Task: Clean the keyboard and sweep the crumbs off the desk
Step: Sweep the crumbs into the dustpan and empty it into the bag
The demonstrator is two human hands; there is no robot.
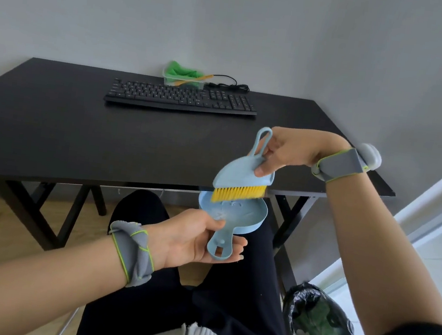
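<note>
My right hand (285,153) grips a light blue brush (241,175) with yellow bristles at the desk's front edge. The bristles hang over a light blue dustpan (236,213) just below that edge. My left hand (191,239) holds the dustpan by its handle. Pale crumbs lie in the pan. A black keyboard (181,98) rests flat at the back middle of the black desk (65,134), apart from both hands.
A clear tub (183,78) with a green cloth and an orange tool stands behind the keyboard, beside the coiled cable (230,85). A bin with a black liner (319,329) stands on the floor at my right. My legs are under the desk edge.
</note>
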